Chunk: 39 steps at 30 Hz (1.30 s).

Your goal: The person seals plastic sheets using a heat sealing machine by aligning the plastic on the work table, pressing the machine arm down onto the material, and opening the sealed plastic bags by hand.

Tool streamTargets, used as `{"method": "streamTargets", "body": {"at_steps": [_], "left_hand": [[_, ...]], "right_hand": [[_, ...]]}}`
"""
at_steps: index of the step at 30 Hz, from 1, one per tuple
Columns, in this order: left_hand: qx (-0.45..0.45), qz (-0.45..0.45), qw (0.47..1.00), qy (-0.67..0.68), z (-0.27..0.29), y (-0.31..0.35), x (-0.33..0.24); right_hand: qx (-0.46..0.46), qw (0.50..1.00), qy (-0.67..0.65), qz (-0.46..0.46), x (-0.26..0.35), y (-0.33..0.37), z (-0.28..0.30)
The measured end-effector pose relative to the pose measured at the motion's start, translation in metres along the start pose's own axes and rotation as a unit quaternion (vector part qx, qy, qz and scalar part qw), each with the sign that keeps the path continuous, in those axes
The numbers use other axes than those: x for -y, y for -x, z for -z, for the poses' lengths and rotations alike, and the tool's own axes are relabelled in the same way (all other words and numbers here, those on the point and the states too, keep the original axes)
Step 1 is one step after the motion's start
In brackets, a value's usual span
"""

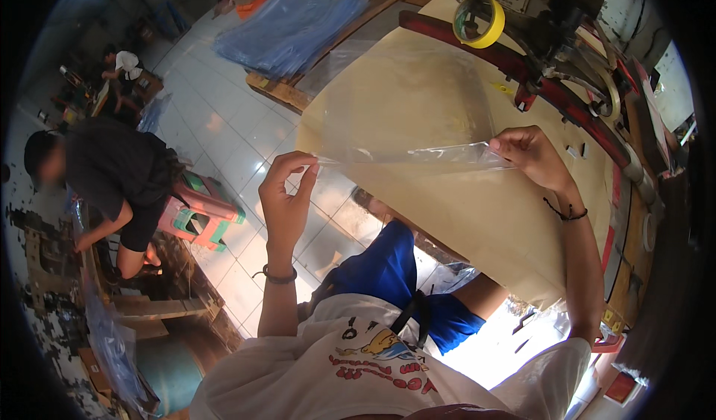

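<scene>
A clear plastic sheet (pixel 418 154) is stretched between my two hands, its near edge folded or doubled into a shiny strip. My left hand (pixel 287 189) pinches its left corner between thumb and fingertips, out over the tiled floor. At the other end, my right hand (pixel 533 155) grips the right corner above the table. Beneath the sheet lies brown paper (pixel 477 226) covering the tabletop, visible through the plastic. Whether the sheet is a bag or a single layer, I cannot tell.
A dark red bar (pixel 477 51) crosses the table's far side, with a yellow tape roll (pixel 479 19) on it. Bluish plastic sheets (pixel 291 28) are stacked beyond the left edge. At left, a person in dark clothes (pixel 112 174) sits on a red and green stool (pixel 201 207); another person (pixel 125 66) sits farther back.
</scene>
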<state>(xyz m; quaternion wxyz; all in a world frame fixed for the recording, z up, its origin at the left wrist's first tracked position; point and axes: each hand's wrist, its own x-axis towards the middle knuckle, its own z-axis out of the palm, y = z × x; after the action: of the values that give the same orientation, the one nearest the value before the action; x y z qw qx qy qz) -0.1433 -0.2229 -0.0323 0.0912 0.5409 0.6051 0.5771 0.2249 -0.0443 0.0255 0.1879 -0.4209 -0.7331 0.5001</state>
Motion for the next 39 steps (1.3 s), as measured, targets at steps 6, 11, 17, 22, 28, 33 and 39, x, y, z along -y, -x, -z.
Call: {"method": "streamTargets", "body": {"at_steps": [6,11,17,22,28,33,39], "left_hand": [[0.062,-0.012,0.998,-0.005,-0.005,-0.004,-0.016],[0.084,0.022,0.996,0.001,-0.016,-0.004,-0.006],[0.073,0.093,0.992,0.050,-0.026,-0.006,0.001],[0.089,0.086,0.992,0.010,-0.031,-0.013,0.007],[0.084,0.054,0.992,-0.077,-0.030,-0.014,0.001],[0.116,0.125,0.979,-0.112,-0.030,-0.012,0.007],[0.166,0.216,0.950,0.153,-0.036,-0.009,0.027]], "right_hand": [[-0.044,0.998,-0.014,0.035,-0.004,-0.001,-0.005],[-0.066,0.997,-0.004,0.028,-0.003,-0.002,-0.006],[-0.090,0.995,0.026,0.030,-0.003,-0.001,-0.011],[-0.143,0.976,0.123,0.104,0.000,0.001,-0.015],[-0.112,0.980,0.150,0.061,0.007,0.004,-0.011],[-0.100,0.982,0.141,0.070,0.003,0.002,-0.010],[-0.123,0.976,0.138,0.116,-0.006,-0.002,-0.008]]}}
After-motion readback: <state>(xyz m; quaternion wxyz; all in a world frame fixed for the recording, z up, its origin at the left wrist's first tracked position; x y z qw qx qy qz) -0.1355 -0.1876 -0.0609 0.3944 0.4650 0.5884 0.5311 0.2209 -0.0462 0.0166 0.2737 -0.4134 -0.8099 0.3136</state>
